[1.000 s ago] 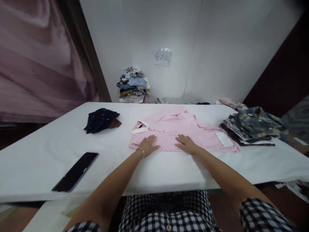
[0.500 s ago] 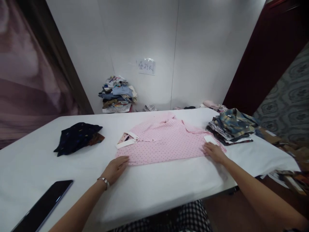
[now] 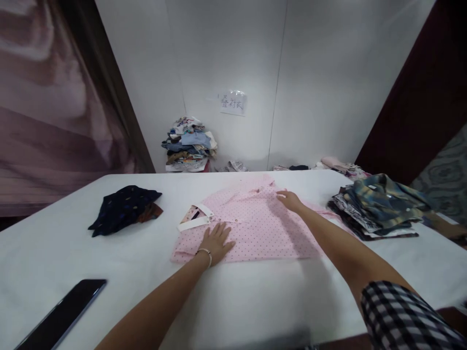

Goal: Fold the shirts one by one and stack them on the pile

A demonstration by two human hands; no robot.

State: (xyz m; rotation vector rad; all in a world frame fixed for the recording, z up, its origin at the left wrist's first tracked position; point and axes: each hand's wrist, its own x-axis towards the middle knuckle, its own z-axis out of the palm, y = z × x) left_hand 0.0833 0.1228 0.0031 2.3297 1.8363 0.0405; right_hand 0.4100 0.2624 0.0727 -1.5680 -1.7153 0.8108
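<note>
One pink dotted shirt (image 3: 251, 226) lies flat at the middle of a white worktop (image 3: 109, 253). The left hand (image 3: 216, 241) rests palm down, fingers spread, on the shirt's near left part. The right hand (image 3: 289, 200) lies open on its far edge. One dark folded garment (image 3: 122, 208) sits to the left, one pile of patterned clothes (image 3: 379, 204) to the right, and one black phone (image 3: 60, 316) near the front left corner.

Shirt (image 3: 251, 226) mid-table (image 3: 109, 253), folded cloth (image 3: 122, 208) to its left, clothes stack (image 3: 379, 206) right, phone (image 3: 62, 316) near-left
</note>
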